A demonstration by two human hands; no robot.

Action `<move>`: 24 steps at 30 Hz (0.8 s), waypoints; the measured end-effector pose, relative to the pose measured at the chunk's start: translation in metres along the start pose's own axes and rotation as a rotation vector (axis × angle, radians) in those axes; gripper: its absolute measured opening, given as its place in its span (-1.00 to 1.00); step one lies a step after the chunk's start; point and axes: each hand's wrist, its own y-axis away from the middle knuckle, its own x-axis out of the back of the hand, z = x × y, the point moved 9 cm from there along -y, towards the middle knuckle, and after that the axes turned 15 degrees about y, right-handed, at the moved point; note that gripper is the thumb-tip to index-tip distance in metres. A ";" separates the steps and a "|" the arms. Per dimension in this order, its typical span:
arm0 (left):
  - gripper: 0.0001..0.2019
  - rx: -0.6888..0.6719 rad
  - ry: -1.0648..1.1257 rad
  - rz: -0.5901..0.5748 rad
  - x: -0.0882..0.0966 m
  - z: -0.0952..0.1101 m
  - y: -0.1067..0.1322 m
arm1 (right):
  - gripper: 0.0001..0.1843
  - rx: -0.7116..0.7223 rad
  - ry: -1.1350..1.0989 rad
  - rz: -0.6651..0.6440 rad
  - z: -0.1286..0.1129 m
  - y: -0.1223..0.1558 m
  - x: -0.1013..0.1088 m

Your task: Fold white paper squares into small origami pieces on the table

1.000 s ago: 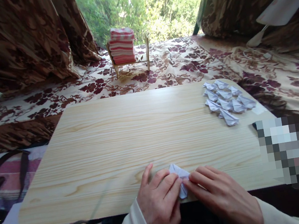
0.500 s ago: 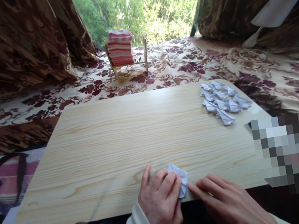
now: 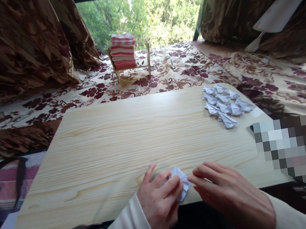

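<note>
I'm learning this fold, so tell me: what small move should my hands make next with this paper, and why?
Probably run the fingertips of the right hand along the right edge of the folded paper to sharpen the crease. The left hand pins the paper at the near edge of the table, and the right fingertips sit just beside it.

Beyond the far edge of your pale wood counter (image 3: 111, 144) lies a cream cloth (image 3: 183, 69) with maroon flowers. Brown floral curtains (image 3: 14, 43) hang at both far corners, parted around a window (image 3: 155, 17) where daylight and green trees show.
</note>
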 end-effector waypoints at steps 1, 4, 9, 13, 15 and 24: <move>-0.73 -0.013 0.007 -0.008 0.000 0.000 0.000 | -0.79 0.019 0.005 0.002 0.000 -0.003 -0.001; -0.72 -0.022 -0.007 -0.018 0.000 -0.001 0.000 | -0.83 0.071 0.040 -0.036 -0.003 -0.009 -0.013; -0.72 -0.014 -0.051 -0.024 -0.002 -0.001 0.001 | -0.84 0.161 0.098 -0.052 -0.009 -0.011 -0.023; -0.73 -0.008 -0.038 -0.018 -0.001 -0.001 0.000 | -0.84 0.173 0.089 -0.055 -0.007 -0.013 -0.022; -0.73 -0.008 -0.016 -0.010 -0.001 -0.002 0.001 | -0.88 0.160 0.073 -0.064 -0.003 -0.014 -0.021; -0.74 -0.020 0.026 0.012 -0.002 -0.002 0.003 | -0.91 0.178 0.064 -0.106 0.000 -0.014 -0.021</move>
